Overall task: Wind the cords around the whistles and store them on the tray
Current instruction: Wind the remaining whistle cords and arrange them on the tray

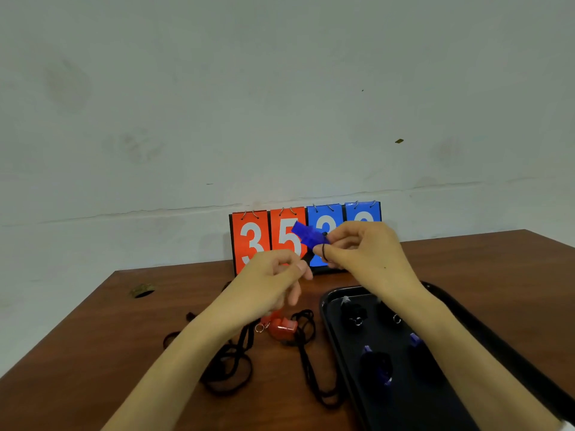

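Observation:
My right hand (364, 247) pinches a blue whistle (306, 235) raised above the table, and a loop of its black cord lies over my fingertip. My left hand (273, 275) pinches the black cord (306, 259) just below the whistle. A red whistle (281, 329) lies on the table under my left wrist, among loose black cords (230, 368). The black tray (342, 353) at the right holds several wound whistles, among them a blue one (378, 367).
A flip scoreboard (252, 237) with red and blue number cards stands at the table's back edge against the wall. A cable hole (142, 290) is in the wooden table at the left. The tray reaches the lower right corner.

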{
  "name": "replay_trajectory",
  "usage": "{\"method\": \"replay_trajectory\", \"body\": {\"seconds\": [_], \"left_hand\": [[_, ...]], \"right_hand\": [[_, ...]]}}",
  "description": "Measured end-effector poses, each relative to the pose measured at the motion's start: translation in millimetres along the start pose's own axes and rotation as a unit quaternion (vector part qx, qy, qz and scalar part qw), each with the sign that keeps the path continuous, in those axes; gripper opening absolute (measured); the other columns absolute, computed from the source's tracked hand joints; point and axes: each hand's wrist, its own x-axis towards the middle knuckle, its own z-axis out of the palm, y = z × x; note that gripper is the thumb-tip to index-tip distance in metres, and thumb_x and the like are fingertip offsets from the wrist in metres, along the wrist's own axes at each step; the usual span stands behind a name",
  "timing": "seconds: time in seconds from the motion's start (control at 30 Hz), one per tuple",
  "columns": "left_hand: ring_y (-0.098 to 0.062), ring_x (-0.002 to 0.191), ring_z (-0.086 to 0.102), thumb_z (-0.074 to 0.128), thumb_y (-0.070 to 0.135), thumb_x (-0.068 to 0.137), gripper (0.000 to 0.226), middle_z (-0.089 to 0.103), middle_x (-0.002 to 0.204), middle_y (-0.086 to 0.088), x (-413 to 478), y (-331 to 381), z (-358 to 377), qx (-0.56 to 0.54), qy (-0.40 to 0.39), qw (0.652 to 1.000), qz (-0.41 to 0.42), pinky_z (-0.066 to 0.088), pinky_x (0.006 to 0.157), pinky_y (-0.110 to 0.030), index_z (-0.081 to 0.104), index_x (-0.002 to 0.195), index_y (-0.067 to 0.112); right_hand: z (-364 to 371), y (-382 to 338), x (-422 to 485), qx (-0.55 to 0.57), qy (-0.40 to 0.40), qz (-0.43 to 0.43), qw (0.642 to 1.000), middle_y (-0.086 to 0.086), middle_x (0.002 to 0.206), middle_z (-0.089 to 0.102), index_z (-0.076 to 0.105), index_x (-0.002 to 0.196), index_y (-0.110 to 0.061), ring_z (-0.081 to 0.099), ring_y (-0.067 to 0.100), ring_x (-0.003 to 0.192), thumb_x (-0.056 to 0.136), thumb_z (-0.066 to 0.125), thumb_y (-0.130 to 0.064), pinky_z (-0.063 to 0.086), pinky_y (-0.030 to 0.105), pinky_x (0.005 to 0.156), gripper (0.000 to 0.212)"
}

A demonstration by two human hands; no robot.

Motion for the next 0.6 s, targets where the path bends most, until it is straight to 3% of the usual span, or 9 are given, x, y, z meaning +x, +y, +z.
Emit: {"method": "replay_trajectory", "body": {"seconds": [0.1, 0.2, 0.27, 0.43, 0.5, 0.6], "left_hand": [[-0.004, 0.041, 0.045, 0.048, 0.028, 0.096, 0.021, 0.054, 0.047, 0.006, -5, 3, 2, 0.122, -0.012, 0.992, 0.037, 0.055, 0.066, -0.035, 0.062, 0.084, 0.017], [-0.003, 0.055, 0.054, 0.054, 0.035, 0.09, 0.021, 0.059, 0.058, 0.008, -11, 9, 0, 0.204, 0.066, 0.972, 0.099, 0.05, 0.064, -0.021, 0.064, 0.079, 0.021], [-0.004, 0.066, 0.059, 0.058, 0.041, 0.085, 0.022, 0.063, 0.069, 0.006, -14, 13, -7, 0.219, 0.084, 0.965, 0.12, 0.048, 0.062, -0.016, 0.066, 0.077, 0.022], [-0.016, 0.065, 0.062, 0.06, 0.057, 0.069, 0.038, 0.065, 0.069, -0.002, -9, 8, -21, 0.195, 0.053, 0.972, 0.122, 0.052, 0.066, -0.032, 0.067, 0.07, 0.02], [-0.016, 0.063, 0.063, 0.057, 0.058, 0.066, 0.038, 0.066, 0.067, -0.002, -5, 4, -24, 0.165, 0.054, 0.978, 0.116, 0.054, 0.065, -0.031, 0.067, 0.068, 0.021], [-0.01, 0.052, 0.058, 0.055, 0.053, 0.069, 0.028, 0.064, 0.056, 0.004, -1, -1, -24, 0.113, 0.038, 0.988, 0.093, 0.05, 0.062, -0.018, 0.063, 0.056, 0.029]], "right_hand": [[0, 4, 0, -0.125, -0.019, -0.025, 0.992, -0.01, 0.068, 0.065, 0.064, 0.079, -0.023, 0.061, 0.001, 0.062, 0.075, 0.076, -0.03, 0.052, 0.017, 0.068, 0.014], [0, 3, -2, -0.176, -0.106, -0.036, 0.978, -0.007, 0.072, 0.066, 0.069, 0.087, -0.017, 0.061, 0.002, 0.066, 0.077, 0.074, -0.023, 0.053, 0.018, 0.072, 0.012], [1, 1, -4, -0.166, -0.177, -0.042, 0.969, -0.005, 0.074, 0.067, 0.07, 0.088, -0.014, 0.064, 0.005, 0.069, 0.077, 0.073, -0.014, 0.054, 0.018, 0.073, 0.011], [1, -3, -8, -0.088, -0.333, -0.03, 0.938, 0.004, 0.075, 0.071, 0.069, 0.089, -0.008, 0.067, 0.01, 0.067, 0.076, 0.074, -0.009, 0.057, 0.024, 0.075, 0.014], [-2, -6, -9, -0.024, -0.375, -0.022, 0.926, 0.012, 0.079, 0.071, 0.068, 0.089, -0.004, 0.067, 0.014, 0.067, 0.077, 0.073, -0.006, 0.058, 0.026, 0.073, 0.014], [-9, -9, -8, 0.05, -0.391, -0.002, 0.919, 0.014, 0.08, 0.07, 0.068, 0.087, -0.005, 0.067, 0.016, 0.069, 0.078, 0.07, -0.002, 0.056, 0.023, 0.069, 0.01]]}}
